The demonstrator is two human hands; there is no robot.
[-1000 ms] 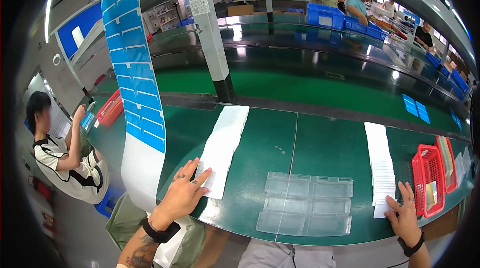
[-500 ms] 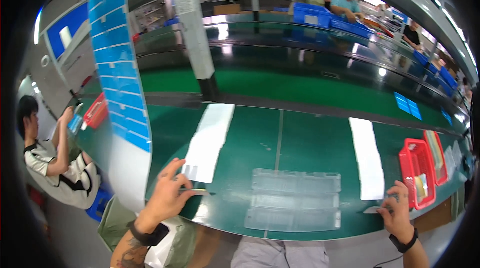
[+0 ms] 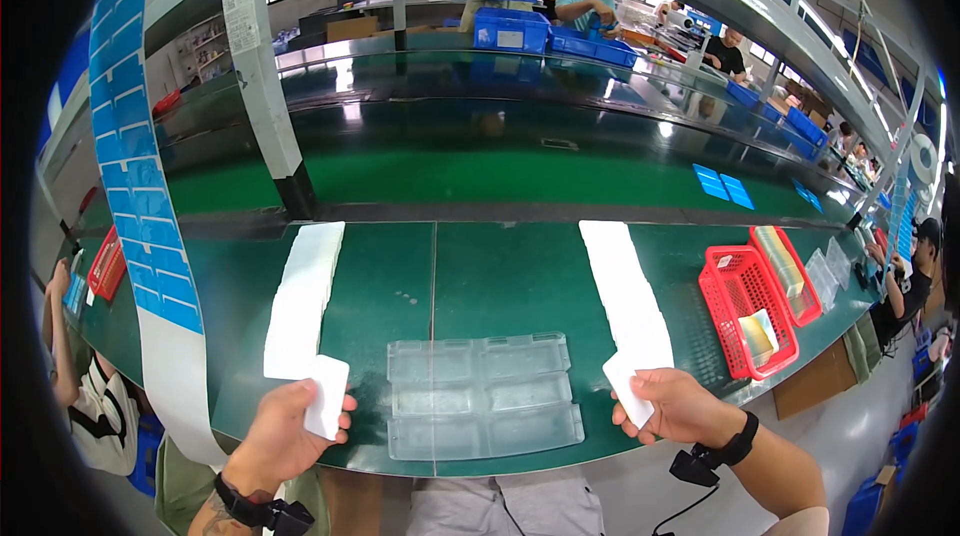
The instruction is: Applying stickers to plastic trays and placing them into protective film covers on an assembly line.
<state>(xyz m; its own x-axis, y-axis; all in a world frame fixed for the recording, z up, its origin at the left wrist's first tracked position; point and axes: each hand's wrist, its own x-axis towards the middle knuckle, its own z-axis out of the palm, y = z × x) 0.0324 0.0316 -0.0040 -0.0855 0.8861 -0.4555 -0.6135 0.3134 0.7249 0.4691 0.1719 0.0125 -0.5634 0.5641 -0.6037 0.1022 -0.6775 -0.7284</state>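
Observation:
My left hand (image 3: 285,426) is closed on a white card (image 3: 328,398), pinched between thumb and fingers. Just beyond it lies a long overlapping row of white cards (image 3: 302,301) on the green table. On the other side my right hand (image 3: 680,406) grips another white card (image 3: 628,391), tilted, at the near end of a second white row (image 3: 628,286). Between my hands lies a clear plastic tray (image 3: 480,396) with several shallow compartments, close to the table's front edge.
Right of the second row stand a red basket (image 3: 735,311) with a small yellowish stack inside, another red basket (image 3: 790,266), and clear trays (image 3: 825,276). A strip of blue film (image 3: 140,166) hangs at left. Beyond the table runs a green conveyor (image 3: 480,171). Other people sit at both sides.
Both hands have lifted and turned, so the cards in them now show their broad white faces. The whole view has swung to the right.

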